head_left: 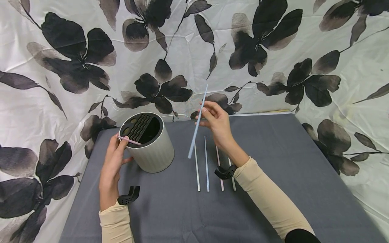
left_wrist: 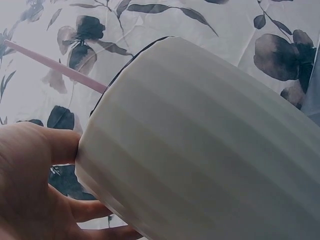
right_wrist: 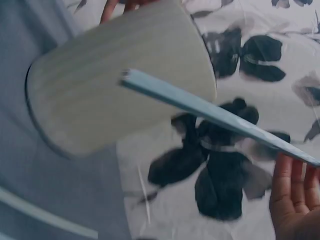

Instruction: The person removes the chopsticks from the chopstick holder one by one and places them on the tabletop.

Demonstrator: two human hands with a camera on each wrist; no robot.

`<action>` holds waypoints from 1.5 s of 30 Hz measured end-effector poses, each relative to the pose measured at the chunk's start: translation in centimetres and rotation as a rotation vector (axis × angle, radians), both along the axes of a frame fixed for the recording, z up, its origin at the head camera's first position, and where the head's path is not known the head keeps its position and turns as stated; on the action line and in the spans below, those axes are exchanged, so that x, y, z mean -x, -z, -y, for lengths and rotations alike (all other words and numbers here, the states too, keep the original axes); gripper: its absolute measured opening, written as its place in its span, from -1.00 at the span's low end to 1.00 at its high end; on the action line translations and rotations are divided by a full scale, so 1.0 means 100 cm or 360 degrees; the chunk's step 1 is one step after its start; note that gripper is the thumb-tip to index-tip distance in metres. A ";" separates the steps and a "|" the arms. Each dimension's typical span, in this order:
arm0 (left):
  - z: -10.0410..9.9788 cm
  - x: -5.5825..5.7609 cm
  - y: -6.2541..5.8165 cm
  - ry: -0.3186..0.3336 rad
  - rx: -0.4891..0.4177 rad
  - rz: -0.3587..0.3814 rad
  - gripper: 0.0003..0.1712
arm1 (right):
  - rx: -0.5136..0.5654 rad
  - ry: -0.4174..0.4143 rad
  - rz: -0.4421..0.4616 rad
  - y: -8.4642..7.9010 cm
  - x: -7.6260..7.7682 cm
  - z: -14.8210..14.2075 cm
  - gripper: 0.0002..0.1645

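In the head view, my left hand (head_left: 113, 162) grips the side of a cream ribbed utensil holder (head_left: 155, 155) near its rim. The holder tilts a little on the cloth, its black slotted top showing. From its opening leans a pink chopstick (head_left: 130, 140), whose tapered end sticks out past the rim in the left wrist view. My right hand (head_left: 217, 123) pinches a light blue chopstick (head_left: 198, 123) in the air to the right of the holder. The thicker end of that chopstick points down towards me, and it crosses in front of the holder in the right wrist view.
Several chopsticks lie side by side beneath my right arm: a white one (head_left: 197, 168), a blue one (head_left: 206, 165), a pink one (head_left: 220, 168) and a pale one (head_left: 232, 177). A grey cloth (head_left: 288, 162) covers the table. Behind it hangs a floral curtain (head_left: 194, 50).
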State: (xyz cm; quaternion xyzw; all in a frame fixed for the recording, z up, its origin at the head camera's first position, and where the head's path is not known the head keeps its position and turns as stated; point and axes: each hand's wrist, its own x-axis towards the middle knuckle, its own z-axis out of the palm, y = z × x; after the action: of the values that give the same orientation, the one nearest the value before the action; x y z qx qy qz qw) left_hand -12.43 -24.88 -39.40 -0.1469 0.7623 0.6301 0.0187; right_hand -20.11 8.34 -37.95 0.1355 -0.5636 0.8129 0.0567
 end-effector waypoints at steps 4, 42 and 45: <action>0.000 0.000 -0.002 0.0000 -0.0007 -0.0005 -0.23 | -0.0274 0.0012 0.0097 0.007 -0.003 -0.021 -0.69; -0.003 -0.002 0.000 -0.0023 -0.0003 0.0000 -0.19 | -0.1219 0.0374 0.0750 0.130 -0.032 -0.131 -0.63; -0.004 -0.002 0.001 -0.0029 -0.0011 -0.0002 -0.19 | -0.1416 0.0441 0.0691 0.133 -0.032 -0.132 -0.66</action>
State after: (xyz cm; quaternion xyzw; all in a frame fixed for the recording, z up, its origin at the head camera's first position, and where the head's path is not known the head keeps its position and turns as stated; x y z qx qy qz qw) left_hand -12.23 -24.52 -39.46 -0.1534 0.7587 0.6330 0.0132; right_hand -16.94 21.50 -51.29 -0.1015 -0.8664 0.4887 -0.0176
